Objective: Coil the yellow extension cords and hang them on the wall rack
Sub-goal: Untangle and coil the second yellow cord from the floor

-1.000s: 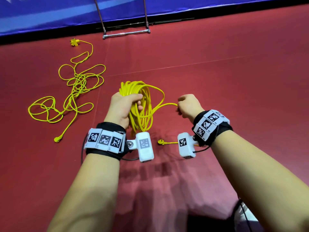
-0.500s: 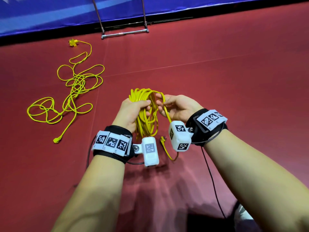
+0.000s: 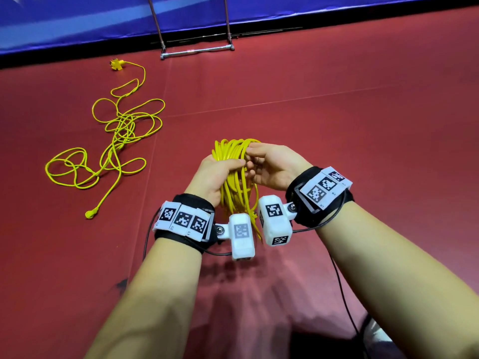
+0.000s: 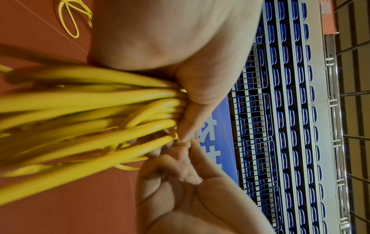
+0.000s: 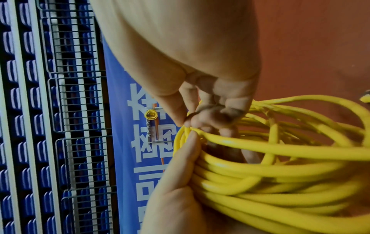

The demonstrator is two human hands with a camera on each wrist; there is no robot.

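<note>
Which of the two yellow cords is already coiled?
The bundled cord gripped by the left hand, right hand at its top. The other cord sprawls loose on the red floor.

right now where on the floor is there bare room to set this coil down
Bare red floor lies right of the hands, up to the blue banner. Left is crowded by the loose yellow cord; the metal stand foot sits ahead.
</note>
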